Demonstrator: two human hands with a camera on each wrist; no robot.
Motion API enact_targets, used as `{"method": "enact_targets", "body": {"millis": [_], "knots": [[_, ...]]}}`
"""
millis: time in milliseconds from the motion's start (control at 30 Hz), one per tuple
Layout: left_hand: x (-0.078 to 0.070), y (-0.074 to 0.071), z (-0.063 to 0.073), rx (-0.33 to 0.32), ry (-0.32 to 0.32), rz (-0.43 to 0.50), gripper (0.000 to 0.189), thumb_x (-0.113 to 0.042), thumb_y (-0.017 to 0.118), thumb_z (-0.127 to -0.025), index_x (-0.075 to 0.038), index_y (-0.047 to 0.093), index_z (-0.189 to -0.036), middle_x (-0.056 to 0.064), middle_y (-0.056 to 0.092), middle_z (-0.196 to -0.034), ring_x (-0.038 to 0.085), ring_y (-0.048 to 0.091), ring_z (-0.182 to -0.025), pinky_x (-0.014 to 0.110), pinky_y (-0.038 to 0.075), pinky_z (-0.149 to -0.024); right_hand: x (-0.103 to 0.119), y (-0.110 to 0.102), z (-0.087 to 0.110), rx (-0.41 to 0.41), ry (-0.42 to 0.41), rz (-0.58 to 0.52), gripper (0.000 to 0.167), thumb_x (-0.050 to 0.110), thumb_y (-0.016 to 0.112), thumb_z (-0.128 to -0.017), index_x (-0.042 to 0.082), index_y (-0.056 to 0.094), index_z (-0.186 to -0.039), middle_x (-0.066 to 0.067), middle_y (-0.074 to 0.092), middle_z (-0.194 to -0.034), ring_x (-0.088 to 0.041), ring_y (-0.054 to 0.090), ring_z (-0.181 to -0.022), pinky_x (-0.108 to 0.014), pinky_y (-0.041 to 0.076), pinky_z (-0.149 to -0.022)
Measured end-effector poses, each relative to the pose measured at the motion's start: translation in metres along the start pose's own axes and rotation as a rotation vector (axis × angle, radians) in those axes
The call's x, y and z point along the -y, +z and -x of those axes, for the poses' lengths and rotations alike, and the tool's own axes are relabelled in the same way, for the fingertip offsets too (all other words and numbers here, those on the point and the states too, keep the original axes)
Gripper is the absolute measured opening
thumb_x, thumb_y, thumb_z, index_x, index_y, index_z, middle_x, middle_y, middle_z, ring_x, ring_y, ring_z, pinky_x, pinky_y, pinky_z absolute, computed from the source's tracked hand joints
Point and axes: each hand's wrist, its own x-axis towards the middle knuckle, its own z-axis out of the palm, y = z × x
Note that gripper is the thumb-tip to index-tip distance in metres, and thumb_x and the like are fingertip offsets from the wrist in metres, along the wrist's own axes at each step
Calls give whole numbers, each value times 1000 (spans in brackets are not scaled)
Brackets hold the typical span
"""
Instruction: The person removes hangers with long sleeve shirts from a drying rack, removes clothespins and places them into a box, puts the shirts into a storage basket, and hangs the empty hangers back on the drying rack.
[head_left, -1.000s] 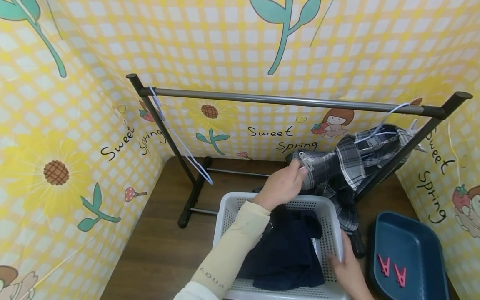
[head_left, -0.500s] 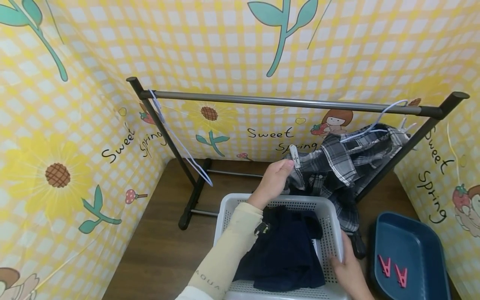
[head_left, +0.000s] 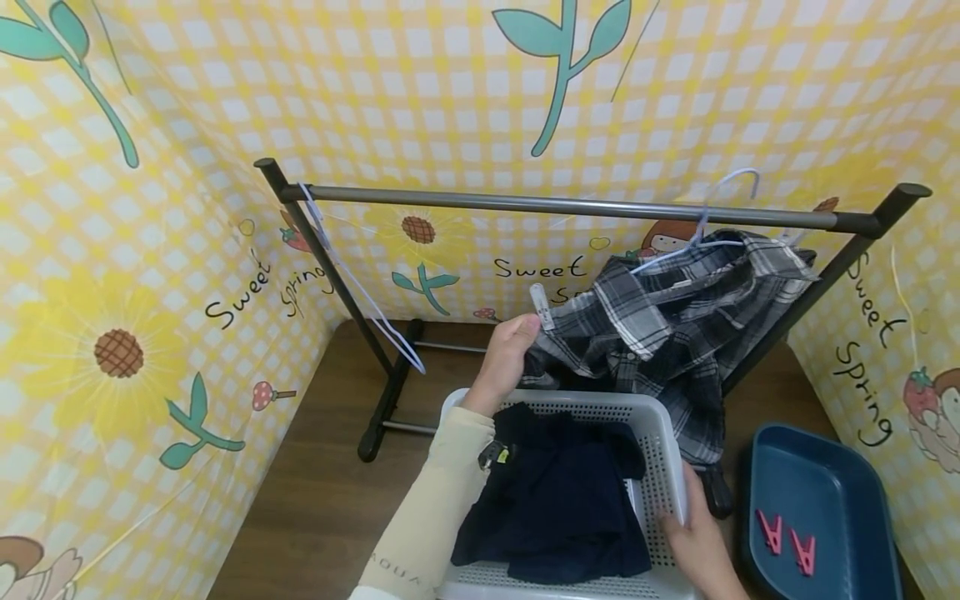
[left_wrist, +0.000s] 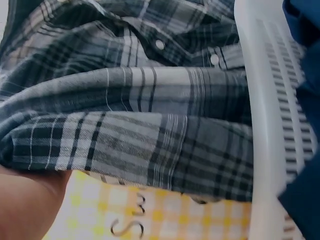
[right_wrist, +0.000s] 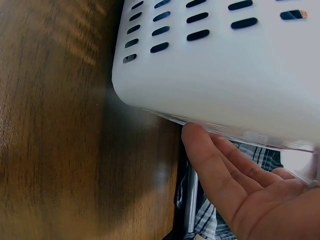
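A grey and black plaid shirt [head_left: 675, 308] hangs on a pale hanger [head_left: 705, 208] from the rack's bar. My left hand [head_left: 506, 354] pinches the shirt's left edge, right beside a narrow white clip [head_left: 541, 305]. In the left wrist view the plaid cloth [left_wrist: 130, 135] stretches from the hand [left_wrist: 30, 205] towards the basket. My right hand [head_left: 693, 533] holds the right side of a white perforated basket [head_left: 671, 467], thumb inside the wall; its fingers [right_wrist: 197, 145] lie along the outside in the right wrist view. Dark navy clothing [head_left: 562, 500] lies in the basket.
The dark metal clothes rack [head_left: 487, 200] spans the space behind the basket, with a bare hanger [head_left: 360, 283] at its left end. A blue tray [head_left: 817, 458] with two pink clothespins [head_left: 802, 554] stands at right. Yellow checked walls surround the wooden floor.
My left hand has moved left, pulling the shirt's edge with it. The shirt's hanger has shifted left along the bar and its hook has turned. The right hand keeps its hold on the basket.
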Motion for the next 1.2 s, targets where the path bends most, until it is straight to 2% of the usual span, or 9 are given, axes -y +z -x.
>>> {"method": "enact_targets", "body": {"millis": [133,267,367,600,733,933,1200], "knots": [[6,-17,5,-25,17,86,43,-17,40,-108,17,58,-91,3,64,-84,9,58,-79,26,47,-76,0,0,1,-1,-11,6,88,0,51,-96,15,-6,-161,-33,28,-148,-61,43,-123,-72,45,-84],[12,-30,10,-33,48,115,50,-26,43,-108,18,54,-87,-2,63,-83,8,58,-78,25,46,-74,0,0,1,-2,-22,7,88,-1,51,-96,15,-5,-161,-33,29,-148,-60,44,-122,-71,47,-83],[16,-39,13,-38,80,114,52,-32,44,-108,12,55,-81,-3,62,-84,9,57,-79,25,45,-76,0,0,2,-4,-30,-3,87,-1,51,-95,15,-4,-161,-33,29,-148,-60,44,-122,-71,47,-82],[22,-53,16,-61,73,205,38,-17,39,-109,-5,65,-83,-2,66,-84,9,61,-79,25,48,-75,0,0,2,4,-25,-3,86,0,51,-96,14,-4,-161,-34,29,-148,-61,43,-123,-72,45,-84],[23,-57,16,-87,76,267,35,-14,40,-108,-12,67,-87,-2,65,-85,10,60,-80,24,49,-74,-1,0,2,6,-22,4,86,0,51,-96,14,-4,-161,-33,28,-148,-61,43,-123,-73,45,-84],[25,-65,18,-129,70,284,36,-12,40,-107,-17,70,-87,-2,65,-88,9,59,-83,24,48,-77,0,0,2,11,-11,8,85,2,52,-97,13,-3,-160,-35,28,-148,-62,43,-122,-73,46,-83],[34,-80,29,-135,73,318,44,-3,37,-101,-21,74,-86,-4,70,-85,8,62,-81,23,48,-78,0,-10,4,17,-12,32,84,4,52,-97,13,-2,-161,-37,30,-146,-61,47,-118,-68,50,-75]]}}
